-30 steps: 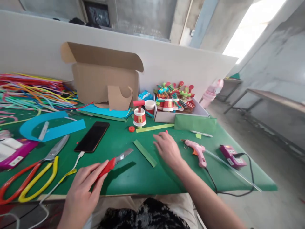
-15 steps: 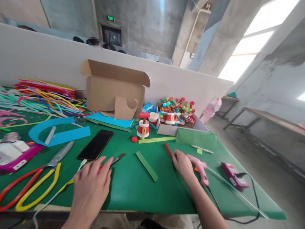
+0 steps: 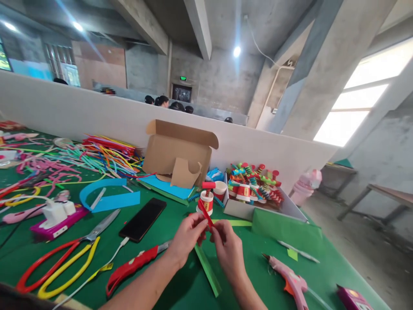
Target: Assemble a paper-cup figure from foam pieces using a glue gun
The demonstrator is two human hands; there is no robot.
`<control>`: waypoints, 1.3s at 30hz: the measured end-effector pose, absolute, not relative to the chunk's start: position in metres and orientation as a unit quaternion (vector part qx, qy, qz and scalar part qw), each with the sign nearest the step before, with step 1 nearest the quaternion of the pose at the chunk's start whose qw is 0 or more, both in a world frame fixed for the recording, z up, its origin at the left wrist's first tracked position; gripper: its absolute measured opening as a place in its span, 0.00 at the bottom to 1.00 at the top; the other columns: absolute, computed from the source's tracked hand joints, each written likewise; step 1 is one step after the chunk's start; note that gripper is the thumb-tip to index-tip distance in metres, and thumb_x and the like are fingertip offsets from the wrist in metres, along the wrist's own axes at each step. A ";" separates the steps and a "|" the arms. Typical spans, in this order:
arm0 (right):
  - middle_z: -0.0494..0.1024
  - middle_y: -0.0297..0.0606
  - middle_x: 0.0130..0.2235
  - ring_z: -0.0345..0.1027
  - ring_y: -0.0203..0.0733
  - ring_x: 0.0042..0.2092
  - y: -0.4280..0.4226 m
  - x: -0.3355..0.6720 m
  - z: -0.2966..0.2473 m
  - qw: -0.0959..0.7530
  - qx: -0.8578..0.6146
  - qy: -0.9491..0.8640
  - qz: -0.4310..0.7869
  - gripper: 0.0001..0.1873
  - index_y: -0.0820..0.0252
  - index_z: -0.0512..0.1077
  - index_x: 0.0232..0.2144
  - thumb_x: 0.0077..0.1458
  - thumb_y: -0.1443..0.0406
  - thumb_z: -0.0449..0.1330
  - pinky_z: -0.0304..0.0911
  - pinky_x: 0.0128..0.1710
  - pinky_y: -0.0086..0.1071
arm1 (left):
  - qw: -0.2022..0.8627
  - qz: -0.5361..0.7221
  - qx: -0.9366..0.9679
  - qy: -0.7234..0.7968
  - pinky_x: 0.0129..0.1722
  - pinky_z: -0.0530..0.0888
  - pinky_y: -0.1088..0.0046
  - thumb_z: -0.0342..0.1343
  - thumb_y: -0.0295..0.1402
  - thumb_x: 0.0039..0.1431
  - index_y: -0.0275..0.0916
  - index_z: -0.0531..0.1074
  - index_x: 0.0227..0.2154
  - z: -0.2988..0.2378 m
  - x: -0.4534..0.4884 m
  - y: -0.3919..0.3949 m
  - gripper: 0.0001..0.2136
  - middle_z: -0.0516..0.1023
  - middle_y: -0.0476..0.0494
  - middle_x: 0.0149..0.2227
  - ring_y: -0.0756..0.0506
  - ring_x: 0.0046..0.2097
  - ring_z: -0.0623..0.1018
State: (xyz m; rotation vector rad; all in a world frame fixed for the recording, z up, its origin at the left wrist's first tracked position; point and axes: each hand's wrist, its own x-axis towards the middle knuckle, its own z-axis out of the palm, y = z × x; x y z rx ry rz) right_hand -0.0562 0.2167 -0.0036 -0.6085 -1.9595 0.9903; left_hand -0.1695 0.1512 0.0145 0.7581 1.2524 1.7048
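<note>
Both my hands meet above the green table point(image 3: 251, 267), pinching a thin red strip point(image 3: 204, 213) between them. My left hand point(image 3: 187, 236) grips its lower left part, my right hand point(image 3: 227, 249) closes on its right end. Just behind the strip stands a small red-and-white paper-cup figure point(image 3: 206, 200). A red-handled utility knife point(image 3: 135, 265) lies on the table to the left of my left arm. A green paper strip point(image 3: 208, 271) lies under my hands. The pink glue gun point(image 3: 290, 282) rests to the right of my right hand.
Red and yellow scissors point(image 3: 61, 262), a black phone point(image 3: 143, 219) on a cable, blue paper pieces point(image 3: 109, 199) and piled pipe cleaners point(image 3: 80, 159) fill the left. An open cardboard box point(image 3: 179, 153), a tray of finished figures point(image 3: 254, 187) and green paper point(image 3: 284, 230) lie behind. Other people sit beyond the white partition.
My left hand let go of the utility knife and my right hand picked up the red strip; both hands came together holding it. My view tilted upward.
</note>
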 end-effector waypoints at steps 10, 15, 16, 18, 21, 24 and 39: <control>0.72 0.31 0.21 0.62 0.31 0.22 0.228 -0.057 -0.019 0.327 -0.244 -0.510 0.757 0.24 0.60 0.71 0.22 0.41 0.46 0.70 0.61 0.25 0.26 | 0.438 0.725 0.272 0.457 0.26 0.63 0.76 0.67 0.44 0.42 0.35 0.73 0.23 -0.013 -0.167 0.160 0.16 0.70 0.51 0.22 0.52 0.25 0.66; 0.73 0.31 0.21 0.62 0.31 0.22 0.233 -0.055 -0.021 0.268 -0.245 -0.497 0.788 0.22 0.61 0.75 0.24 0.39 0.49 0.72 0.60 0.24 0.26 | 0.445 0.689 0.262 0.509 0.24 0.61 0.76 0.64 0.43 0.42 0.37 0.69 0.21 -0.013 -0.171 0.158 0.14 0.67 0.53 0.19 0.52 0.22 0.64; 0.74 0.31 0.22 0.63 0.32 0.23 0.234 -0.054 -0.020 0.276 -0.252 -0.515 0.771 0.21 0.61 0.76 0.25 0.39 0.50 0.73 0.61 0.25 0.26 | 0.425 0.670 0.286 0.537 0.23 0.60 0.76 0.63 0.42 0.43 0.38 0.68 0.20 -0.014 -0.172 0.157 0.13 0.65 0.53 0.18 0.52 0.22 0.63; 0.76 0.33 0.25 0.66 0.33 0.27 0.237 -0.054 -0.017 0.294 -0.261 -0.543 0.742 0.20 0.61 0.77 0.26 0.37 0.52 0.74 0.62 0.30 0.26 | 0.380 0.621 0.355 0.587 0.23 0.58 0.75 0.60 0.39 0.44 0.38 0.66 0.18 -0.015 -0.174 0.155 0.12 0.63 0.54 0.17 0.52 0.22 0.61; 0.77 0.33 0.24 0.66 0.33 0.26 0.238 -0.054 -0.016 0.289 -0.267 -0.541 0.744 0.18 0.61 0.77 0.23 0.36 0.54 0.74 0.62 0.31 0.27 | 0.342 0.560 0.442 0.611 0.25 0.58 0.75 0.56 0.36 0.46 0.39 0.63 0.16 -0.017 -0.173 0.152 0.10 0.61 0.54 0.18 0.51 0.24 0.61; 0.76 0.32 0.23 0.65 0.32 0.25 0.237 -0.056 -0.020 0.308 -0.278 -0.497 0.762 0.17 0.61 0.76 0.22 0.35 0.56 0.75 0.61 0.29 0.27 | 0.359 0.558 0.444 0.602 0.26 0.60 0.75 0.56 0.35 0.48 0.40 0.65 0.20 -0.018 -0.169 0.153 0.08 0.64 0.53 0.20 0.50 0.25 0.64; 0.76 0.28 0.25 0.68 0.32 0.26 0.232 -0.056 -0.021 0.470 -0.311 -0.369 0.739 0.19 0.59 0.73 0.25 0.33 0.57 0.75 0.66 0.28 0.26 | 0.468 0.549 0.394 0.570 0.27 0.63 0.75 0.63 0.45 0.47 0.37 0.70 0.23 -0.018 -0.164 0.151 0.15 0.70 0.52 0.21 0.51 0.25 0.66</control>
